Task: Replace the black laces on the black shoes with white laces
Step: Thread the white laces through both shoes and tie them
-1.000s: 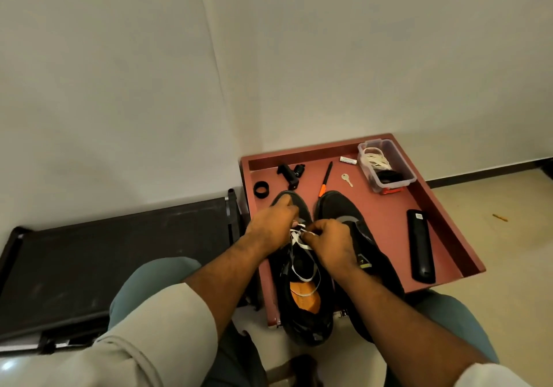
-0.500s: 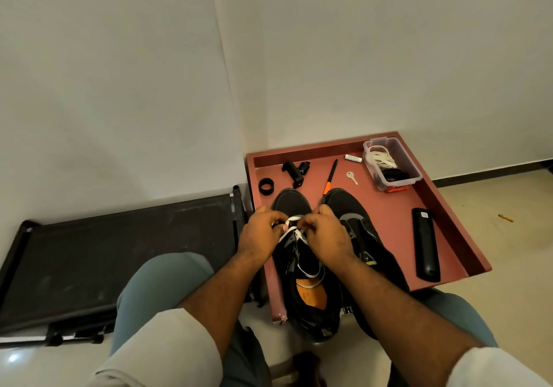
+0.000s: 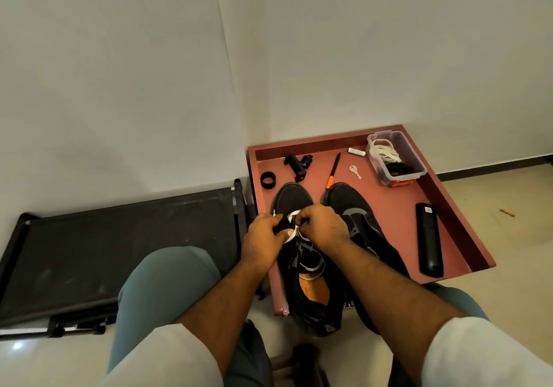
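We saw a dark cot (image 3: 119,246) at the left, and beside it a red tray (image 3: 398,207) holding 2 black shoes (image 3: 294,198). Over the left shoe, the left hand (image 3: 263,241) and right hand (image 3: 324,226) met, the curled fingers of both pinching the white lace (image 3: 291,216) near the toe. Farther right lay a key (image 3: 355,171), a tub (image 3: 416,159) of laces and a remote (image 3: 428,238).

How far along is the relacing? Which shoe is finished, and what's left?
None finished. In hand: both the left hand and right hand pinch the white lace near the toe of the left shoe; loose loops trail below. Left: the right shoe shows no white lace; more white laces wait in the clear box.
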The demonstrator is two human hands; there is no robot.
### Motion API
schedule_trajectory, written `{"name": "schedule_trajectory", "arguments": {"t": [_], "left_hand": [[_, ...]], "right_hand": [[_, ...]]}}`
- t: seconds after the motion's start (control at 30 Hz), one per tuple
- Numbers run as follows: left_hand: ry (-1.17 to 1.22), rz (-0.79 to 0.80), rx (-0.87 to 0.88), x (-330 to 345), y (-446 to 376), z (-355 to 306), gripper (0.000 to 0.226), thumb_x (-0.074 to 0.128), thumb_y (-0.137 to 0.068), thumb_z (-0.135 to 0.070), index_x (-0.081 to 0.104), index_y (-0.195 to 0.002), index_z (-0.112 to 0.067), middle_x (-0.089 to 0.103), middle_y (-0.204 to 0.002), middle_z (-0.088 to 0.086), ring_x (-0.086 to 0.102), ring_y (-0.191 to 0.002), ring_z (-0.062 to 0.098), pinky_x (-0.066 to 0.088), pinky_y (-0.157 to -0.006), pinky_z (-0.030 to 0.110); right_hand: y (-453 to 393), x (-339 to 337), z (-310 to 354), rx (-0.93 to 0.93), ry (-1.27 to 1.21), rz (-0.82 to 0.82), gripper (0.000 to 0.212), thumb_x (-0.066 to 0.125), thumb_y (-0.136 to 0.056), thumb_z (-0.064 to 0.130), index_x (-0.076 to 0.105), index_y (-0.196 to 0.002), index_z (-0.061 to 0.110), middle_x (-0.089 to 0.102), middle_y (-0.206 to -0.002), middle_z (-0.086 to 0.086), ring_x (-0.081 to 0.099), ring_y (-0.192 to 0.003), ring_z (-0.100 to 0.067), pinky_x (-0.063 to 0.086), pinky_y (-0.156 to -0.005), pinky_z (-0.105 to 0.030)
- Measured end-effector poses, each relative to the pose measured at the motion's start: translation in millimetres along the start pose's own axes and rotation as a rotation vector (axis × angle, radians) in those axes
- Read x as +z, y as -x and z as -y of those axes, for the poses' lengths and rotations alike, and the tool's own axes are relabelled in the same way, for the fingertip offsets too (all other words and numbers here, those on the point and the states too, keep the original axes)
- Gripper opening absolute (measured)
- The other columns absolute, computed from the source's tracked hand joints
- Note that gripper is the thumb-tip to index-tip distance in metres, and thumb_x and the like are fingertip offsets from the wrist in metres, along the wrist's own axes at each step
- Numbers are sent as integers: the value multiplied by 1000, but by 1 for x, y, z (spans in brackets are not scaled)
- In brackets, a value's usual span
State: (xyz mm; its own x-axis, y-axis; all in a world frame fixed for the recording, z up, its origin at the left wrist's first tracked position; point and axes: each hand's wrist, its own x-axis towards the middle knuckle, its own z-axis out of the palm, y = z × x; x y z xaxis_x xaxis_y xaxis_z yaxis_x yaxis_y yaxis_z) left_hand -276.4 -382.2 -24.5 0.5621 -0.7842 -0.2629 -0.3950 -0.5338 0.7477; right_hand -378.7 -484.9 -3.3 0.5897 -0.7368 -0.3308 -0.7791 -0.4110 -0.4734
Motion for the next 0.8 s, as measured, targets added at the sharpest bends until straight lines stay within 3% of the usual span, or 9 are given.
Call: {"name": "schedule_trajectory", "arguments": {"t": [0.1,0.2,0.33,0.47,0.6,0.7,0.8], "left_hand": [[91,45,-31,-5,1,-1,49,74,-85,-23,59,-130,-10,58,-118,2,57,-110,16,43,-92,23],[147,128,-9,-9,7,-6,41,78,-81,-24,67,-116,-8,59,-105,0,59,-101,14,50,-89,29],[242,199,-30,-10,13,-5,45,81,-70,-36,71,-107,-12,66,-104,3,66,-95,16,56,-88,42],[229,245,-71,-16,11,-12,25,80,-75,-20,73,-97,-8,71,-96,11,69,-88,21,56,-79,33],[212,205,-145,-16,11,-20,21,74,-71,-13,67,-77,6,56,-64,11,51,-60,20,44,-60,34],[227,93,-196,-8,13,-23,22,72,-70,-14,59,-54,-4,44,-47,-1,41,-49,14,38,-53,31],[278,13,-220,2,17,-23,8,72,-71,-17,71,-65,-12,59,-53,-3,54,-50,12,49,-54,31]], "right_hand": [[1,3,3,-6,66,1,22,58,-90,16,71,-102,28,70,-101,-1,66,-91,-23,51,-69,-30],[2,8,4,13,31,-26,25,52,-92,15,71,-103,25,70,-101,-3,66,-91,-26,48,-66,-29],[2,20,-4,61,-224,-85,17,58,-90,19,72,-85,25,70,-84,3,65,-77,-18,51,-65,-28],[-1,20,-9,71,-418,-84,14,66,-86,13,76,-84,23,72,-81,6,68,-78,-13,56,-75,-33],[-1,20,-3,76,-343,-63,16,62,-90,19,71,-81,28,71,-83,7,66,-78,-14,57,-76,-37],[1,14,4,90,-205,-29,16,54,-89,16,64,-78,22,67,-82,1,63,-77,-20,55,-71,-37],[-1,-2,7,37,25,138,10,55,-82,14,65,-84,14,66,-84,-5,63,-78,-25,56,-72,-40]]}}
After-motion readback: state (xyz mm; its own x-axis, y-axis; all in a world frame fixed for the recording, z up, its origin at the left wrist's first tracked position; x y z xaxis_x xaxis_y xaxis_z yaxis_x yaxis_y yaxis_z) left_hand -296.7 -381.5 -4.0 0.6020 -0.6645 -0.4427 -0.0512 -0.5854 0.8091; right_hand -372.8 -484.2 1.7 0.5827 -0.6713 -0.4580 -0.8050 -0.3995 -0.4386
